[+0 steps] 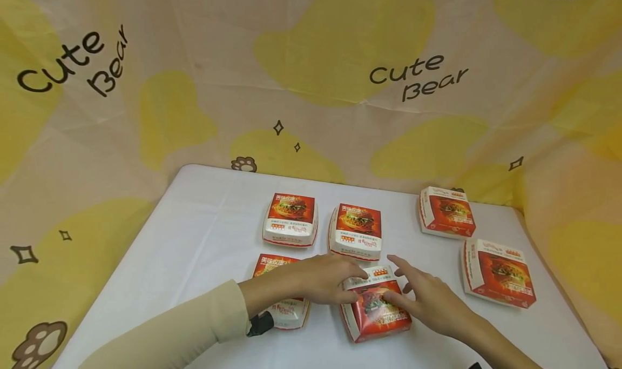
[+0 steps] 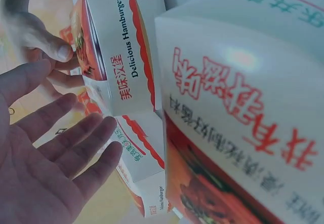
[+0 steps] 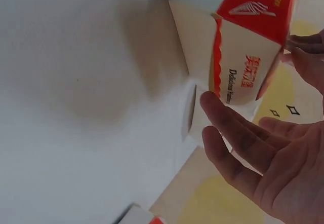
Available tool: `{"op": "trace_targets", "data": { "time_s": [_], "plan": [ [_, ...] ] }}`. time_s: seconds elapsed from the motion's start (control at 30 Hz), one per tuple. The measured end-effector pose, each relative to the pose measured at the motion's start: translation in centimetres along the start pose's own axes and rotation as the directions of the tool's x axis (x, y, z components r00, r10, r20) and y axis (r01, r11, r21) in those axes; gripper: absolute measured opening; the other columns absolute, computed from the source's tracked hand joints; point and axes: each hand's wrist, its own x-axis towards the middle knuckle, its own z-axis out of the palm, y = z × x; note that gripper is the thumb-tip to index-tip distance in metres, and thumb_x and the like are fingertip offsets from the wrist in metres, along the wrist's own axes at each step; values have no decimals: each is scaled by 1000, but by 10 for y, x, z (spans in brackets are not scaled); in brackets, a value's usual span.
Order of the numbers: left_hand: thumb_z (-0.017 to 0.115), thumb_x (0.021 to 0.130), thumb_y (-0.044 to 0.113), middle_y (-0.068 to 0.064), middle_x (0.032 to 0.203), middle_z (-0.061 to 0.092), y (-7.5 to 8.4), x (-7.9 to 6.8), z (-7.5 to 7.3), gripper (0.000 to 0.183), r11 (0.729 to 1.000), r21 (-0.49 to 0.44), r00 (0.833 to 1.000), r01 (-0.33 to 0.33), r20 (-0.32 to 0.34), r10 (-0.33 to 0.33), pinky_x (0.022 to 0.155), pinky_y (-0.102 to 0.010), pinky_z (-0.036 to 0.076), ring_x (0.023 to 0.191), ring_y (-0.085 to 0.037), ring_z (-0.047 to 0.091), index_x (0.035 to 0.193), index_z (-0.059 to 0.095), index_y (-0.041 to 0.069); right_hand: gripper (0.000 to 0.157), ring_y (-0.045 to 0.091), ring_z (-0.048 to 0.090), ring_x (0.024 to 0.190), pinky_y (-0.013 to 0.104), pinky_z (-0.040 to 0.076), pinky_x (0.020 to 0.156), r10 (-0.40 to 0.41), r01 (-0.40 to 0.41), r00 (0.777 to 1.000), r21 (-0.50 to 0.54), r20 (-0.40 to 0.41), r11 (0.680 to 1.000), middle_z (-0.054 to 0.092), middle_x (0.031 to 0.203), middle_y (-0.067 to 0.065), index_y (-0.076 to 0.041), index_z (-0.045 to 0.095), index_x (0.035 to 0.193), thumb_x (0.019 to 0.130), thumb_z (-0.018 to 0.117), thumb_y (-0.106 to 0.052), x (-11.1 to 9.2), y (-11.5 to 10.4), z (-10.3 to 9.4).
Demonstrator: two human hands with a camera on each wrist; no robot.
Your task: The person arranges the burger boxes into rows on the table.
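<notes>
A red-and-white hamburger box (image 1: 376, 312) lies at the front middle of the table, its lid shut and its burger picture facing up. My left hand (image 1: 325, 282) is at its left side, the fingers spread and loosely bent; in the left wrist view the left fingers (image 2: 76, 148) extend beside the box's white side (image 2: 124, 46). On the box's right side is my right hand (image 1: 432, 304), with thumb and fingers apart and the thumb over the lid's picture. In the right wrist view, the right fingertips (image 3: 215, 115) are right by the box's lower side wall (image 3: 238, 67).
Under the left forearm sits another hamburger box (image 1: 286, 312), partly hidden. Two more stand behind, a left one (image 1: 290, 220) and a middle one (image 1: 356, 231). At the right are a far box (image 1: 447, 212) and a nearer box (image 1: 500, 272). A patterned cloth (image 1: 311, 88) hangs behind the white table (image 1: 194, 234).
</notes>
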Motion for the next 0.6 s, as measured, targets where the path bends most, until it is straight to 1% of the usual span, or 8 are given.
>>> {"op": "trace_targets", "data": {
  "time_s": [0.1,0.17,0.2,0.37,0.47,0.6],
  "plan": [
    [65,95,34,1,138,58,0,-2,1,45,1000,-3,1000,22,10,-22,105,-32,43,130,-12,51,136,62,14,81,8,62,82,24,51,63,-29,29,1000,-10,-5,1000,68,110,2,-12,43,148,87,67,-59,0,1,3],
    [65,95,34,-1,141,56,-1,-2,2,47,999,-6,999,33,21,-33,105,-33,44,131,-13,50,137,62,14,79,8,63,82,24,51,64,-47,47,999,-12,-3,999,68,105,-1,-12,45,146,87,66,-59,1,3,3],
    [66,95,34,-2,142,55,-1,-2,2,47,999,-6,999,39,28,-39,105,-33,44,131,-14,50,138,61,15,77,8,63,83,25,51,65,-59,59,998,-14,-2,998,68,103,-3,-12,46,145,88,65,-59,1,3,4],
    [66,94,35,-7,149,49,-2,-2,6,50,998,-7,996,68,66,-68,107,-37,42,135,-19,47,141,58,19,73,9,64,88,26,52,68,-109,109,994,-8,9,994,67,107,-4,-13,48,144,89,64,-59,3,5,4],
    [67,94,35,-3,142,54,-2,-2,8,50,998,8,995,64,79,-65,104,-34,45,128,-14,53,141,59,21,73,9,62,87,25,52,67,-115,115,993,1,25,993,67,106,-4,-13,48,144,89,64,-59,4,5,4],
    [67,93,34,3,131,61,-3,-1,9,49,999,19,996,46,78,-47,100,-29,46,120,-6,55,140,60,19,72,9,61,87,25,51,67,-128,128,991,4,29,992,66,105,-5,-14,48,145,90,63,-58,5,5,4]
  ]
}}
